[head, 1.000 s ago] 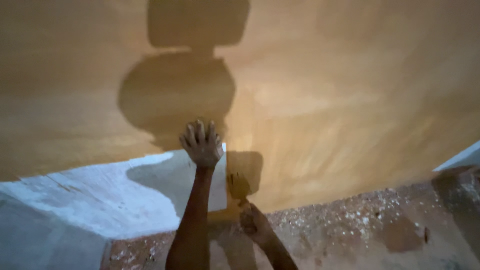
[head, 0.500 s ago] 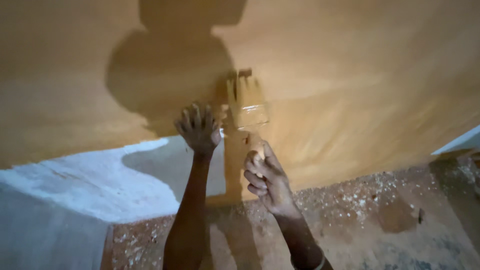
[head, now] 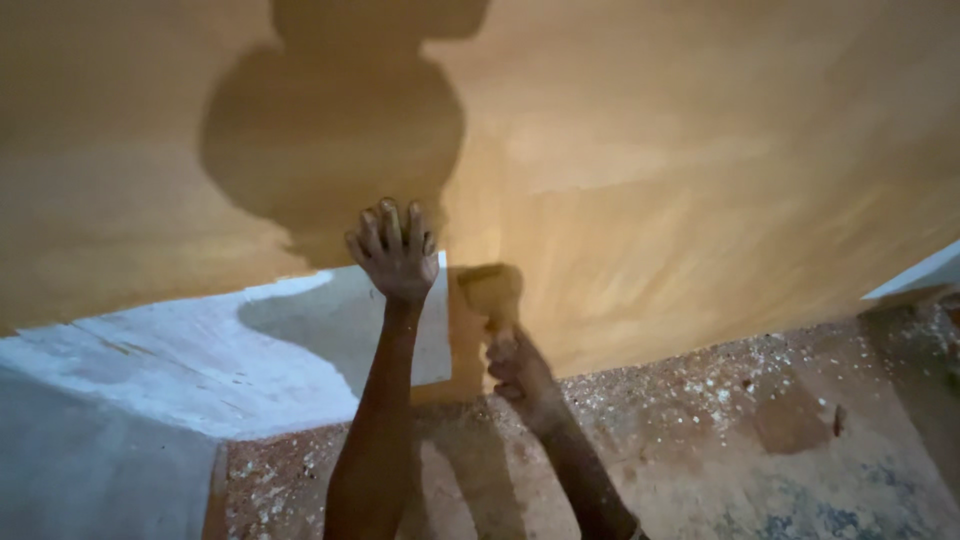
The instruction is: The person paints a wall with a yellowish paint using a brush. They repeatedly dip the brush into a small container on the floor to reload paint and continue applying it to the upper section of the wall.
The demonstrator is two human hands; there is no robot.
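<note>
My left hand (head: 393,248) is pressed flat against a wall (head: 650,150) coated in yellow-ochre paint, fingers spread, at the border between the painted part and the bare whitish part (head: 200,350). My right hand (head: 518,368) grips the handle of a wide paintbrush (head: 492,290) loaded with the same ochre paint. The brush bristles touch the wall low down, just right of my left hand. My shadow falls on the wall above both hands.
The lower left of the wall is unpainted white plaster. A speckled floor (head: 760,420) spattered with white flecks runs along the wall's base. A pale edge (head: 920,275) shows at the far right.
My right hand has drawn the brush down the wall from above my left hand's level to below it. My left hand has stayed in place on the wall.
</note>
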